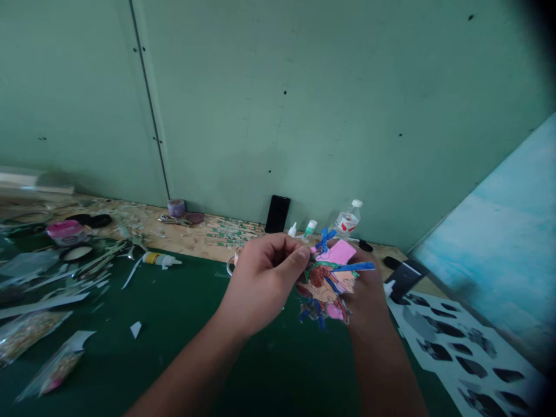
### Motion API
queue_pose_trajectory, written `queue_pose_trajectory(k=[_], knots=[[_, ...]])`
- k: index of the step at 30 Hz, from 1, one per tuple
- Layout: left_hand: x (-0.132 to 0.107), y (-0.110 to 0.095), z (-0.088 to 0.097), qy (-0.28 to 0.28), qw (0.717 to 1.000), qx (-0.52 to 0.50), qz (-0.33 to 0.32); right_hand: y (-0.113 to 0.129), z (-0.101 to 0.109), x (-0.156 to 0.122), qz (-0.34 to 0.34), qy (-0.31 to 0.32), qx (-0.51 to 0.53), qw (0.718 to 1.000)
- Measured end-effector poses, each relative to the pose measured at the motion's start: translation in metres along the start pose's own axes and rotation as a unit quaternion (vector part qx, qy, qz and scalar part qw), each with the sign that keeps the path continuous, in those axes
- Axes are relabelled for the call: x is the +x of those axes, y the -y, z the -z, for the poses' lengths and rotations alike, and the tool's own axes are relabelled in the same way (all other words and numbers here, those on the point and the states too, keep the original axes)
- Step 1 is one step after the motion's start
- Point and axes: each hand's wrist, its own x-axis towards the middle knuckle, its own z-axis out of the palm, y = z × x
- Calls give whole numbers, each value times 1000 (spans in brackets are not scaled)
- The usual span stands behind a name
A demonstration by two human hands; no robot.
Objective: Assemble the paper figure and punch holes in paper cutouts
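My left hand (260, 281) is closed in a pinch on the upper left edge of a colourful paper cut-out figure (328, 284), pink, blue, green and brown. My right hand (369, 289) is behind and under the cut-out, holding it from the right side, with most of its fingers hidden by the paper. Both hands hover above a dark green cutting mat (182, 341).
A black phone (277, 214) leans on the green wall, with small glue bottles (309, 229) and a clear bottle (347, 220) beside it. A glue tube (160, 259), paper scraps and plastic bags (56, 365) lie left. A white sheet with cut-out holes (460, 341) lies right.
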Motion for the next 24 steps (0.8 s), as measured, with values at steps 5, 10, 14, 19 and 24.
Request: queue_pose_trajectory(k=[5,10,14,19,24], knots=[[-2,0,-3,-28,998,45,-34,-4,0,1,27,-5,-22,999],[-2,0,-3,-27,999,32,-29,-9,-3,-1,27,-8,14,1000],[-1,0,-3,-12,999,22,-36,-8,-5,-2,34,-7,25,999],[2,1,-1,-12,998,28,-55,-10,-4,3,8,-102,24,994],[2,-2,1,-57,990,110,-65,-16,3,8,-1,-203,75,976]])
